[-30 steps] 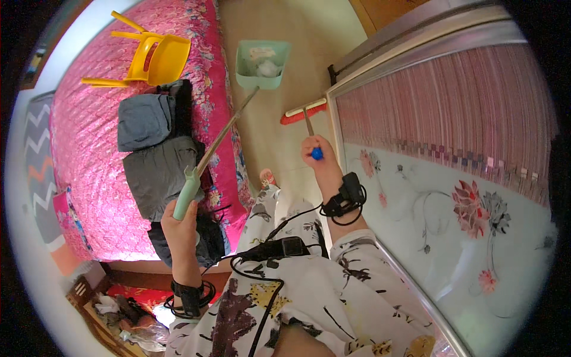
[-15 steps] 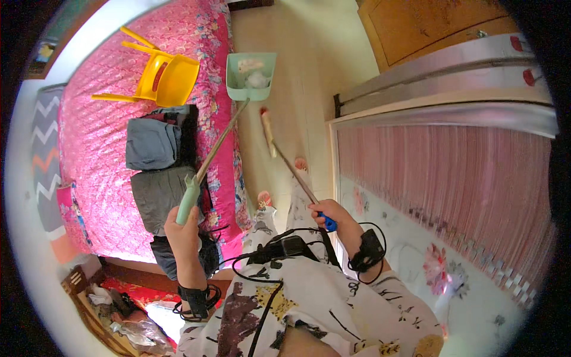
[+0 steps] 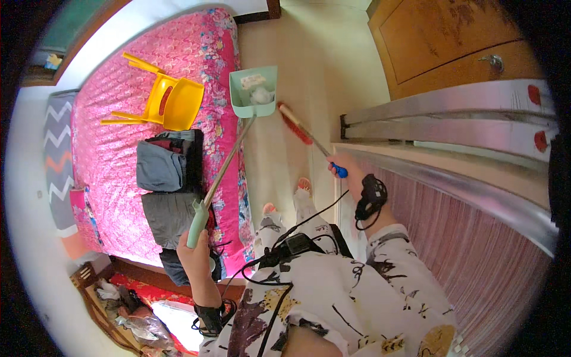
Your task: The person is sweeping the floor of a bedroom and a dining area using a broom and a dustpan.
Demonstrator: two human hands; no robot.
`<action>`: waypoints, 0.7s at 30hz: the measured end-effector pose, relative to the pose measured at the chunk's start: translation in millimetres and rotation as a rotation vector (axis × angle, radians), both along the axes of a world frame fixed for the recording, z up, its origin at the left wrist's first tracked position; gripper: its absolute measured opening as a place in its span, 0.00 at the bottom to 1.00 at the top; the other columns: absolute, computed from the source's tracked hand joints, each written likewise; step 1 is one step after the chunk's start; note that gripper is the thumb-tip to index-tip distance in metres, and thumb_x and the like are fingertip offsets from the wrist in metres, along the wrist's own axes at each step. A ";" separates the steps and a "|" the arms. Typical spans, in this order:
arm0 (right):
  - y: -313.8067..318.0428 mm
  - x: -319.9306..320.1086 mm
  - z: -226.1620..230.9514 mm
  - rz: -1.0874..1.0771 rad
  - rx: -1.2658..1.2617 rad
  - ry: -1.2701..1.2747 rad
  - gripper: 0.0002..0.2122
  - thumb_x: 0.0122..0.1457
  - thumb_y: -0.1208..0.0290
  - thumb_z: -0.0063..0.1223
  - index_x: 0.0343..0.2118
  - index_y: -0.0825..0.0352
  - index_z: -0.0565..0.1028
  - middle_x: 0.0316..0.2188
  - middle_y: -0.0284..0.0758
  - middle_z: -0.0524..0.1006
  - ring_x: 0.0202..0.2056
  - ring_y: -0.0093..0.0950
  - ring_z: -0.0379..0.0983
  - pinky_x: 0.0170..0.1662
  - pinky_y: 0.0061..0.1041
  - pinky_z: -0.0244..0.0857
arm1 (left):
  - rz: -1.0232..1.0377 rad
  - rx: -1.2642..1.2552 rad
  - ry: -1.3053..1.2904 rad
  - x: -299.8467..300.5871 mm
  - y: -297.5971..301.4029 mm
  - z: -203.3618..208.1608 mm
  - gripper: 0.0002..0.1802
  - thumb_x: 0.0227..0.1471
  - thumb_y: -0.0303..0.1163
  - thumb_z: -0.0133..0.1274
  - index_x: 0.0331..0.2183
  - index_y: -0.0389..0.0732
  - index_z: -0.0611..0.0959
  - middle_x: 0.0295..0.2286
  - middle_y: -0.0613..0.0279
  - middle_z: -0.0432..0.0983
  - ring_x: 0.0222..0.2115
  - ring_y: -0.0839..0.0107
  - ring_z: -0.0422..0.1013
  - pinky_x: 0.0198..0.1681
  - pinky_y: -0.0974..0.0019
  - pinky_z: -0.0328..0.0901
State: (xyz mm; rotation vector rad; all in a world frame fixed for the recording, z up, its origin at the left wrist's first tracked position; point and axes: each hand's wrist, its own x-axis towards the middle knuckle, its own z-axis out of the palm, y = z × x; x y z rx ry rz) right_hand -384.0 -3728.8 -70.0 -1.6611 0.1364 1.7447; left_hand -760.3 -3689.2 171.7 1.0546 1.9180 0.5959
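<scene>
My left hand (image 3: pixel 195 253) is closed round the pale green grip of a long-handled dustpan (image 3: pixel 254 111). The pan is out ahead beside the bed, with a fluffy white clump (image 3: pixel 262 95) and a pale scrap in it. In my right hand (image 3: pixel 346 165) is the blue-ended handle of a broom (image 3: pixel 302 124). Its red bristles show along one side of a pale head, slanting over the floor just right of the pan and apart from it.
A pink flowered bed (image 3: pixel 113 101) lies to the left, bearing a yellow chair (image 3: pixel 181 104) and folded dark clothes (image 3: pixel 160 169). To the right are a wooden door (image 3: pixel 440 35) and a silver-edged panel (image 3: pixel 452 104). Black cables (image 3: pixel 285 250) hang at my waist.
My right arm has reached forward, bringing the broom head farther out and turning it so its red bristles show. My view has shifted; the dustpan stays ahead in my left hand.
</scene>
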 end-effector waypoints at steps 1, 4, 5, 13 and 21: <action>3.0 19.1 -53.8 0.213 -0.028 -0.171 0.09 0.46 0.70 0.49 0.12 0.64 0.70 0.09 0.31 0.69 0.12 0.21 0.66 0.14 0.22 0.60 | -0.030 -0.002 -0.018 14.1 10.4 0.2 0.06 0.46 0.27 0.54 0.27 0.35 0.75 0.15 0.75 0.63 0.13 0.87 0.57 0.15 0.79 0.50; 24.5 24.2 -92.4 0.564 0.066 -0.370 0.09 0.48 0.71 0.47 0.14 0.66 0.69 0.11 0.34 0.69 0.12 0.24 0.66 0.14 0.25 0.60 | -0.030 -0.030 -0.039 27.8 29.8 -4.1 0.05 0.46 0.27 0.53 0.26 0.36 0.75 0.15 0.74 0.63 0.14 0.87 0.57 0.15 0.79 0.50; 31.7 20.2 -91.6 0.673 0.192 -0.414 0.09 0.51 0.70 0.47 0.18 0.67 0.67 0.12 0.34 0.68 0.11 0.24 0.65 0.13 0.26 0.59 | -0.044 -0.009 -0.070 30.1 36.8 -8.8 0.05 0.46 0.27 0.53 0.25 0.36 0.75 0.15 0.74 0.63 0.14 0.87 0.58 0.15 0.79 0.50; 83.2 20.8 -21.5 0.078 -0.014 0.235 0.10 0.52 0.69 0.49 0.18 0.63 0.63 0.13 0.29 0.65 0.10 0.17 0.59 0.10 0.19 0.52 | -0.116 0.060 -0.060 60.7 137.9 -47.0 0.07 0.45 0.27 0.54 0.24 0.35 0.74 0.15 0.74 0.63 0.16 0.85 0.57 0.18 0.77 0.53; 159.4 104.4 -26.5 -0.129 -0.017 0.429 0.09 0.53 0.71 0.46 0.19 0.62 0.63 0.15 0.27 0.67 0.12 0.13 0.60 0.11 0.13 0.51 | -0.186 0.061 -0.026 107.2 228.1 -50.1 0.07 0.45 0.28 0.55 0.25 0.34 0.75 0.17 0.74 0.63 0.18 0.85 0.57 0.20 0.77 0.53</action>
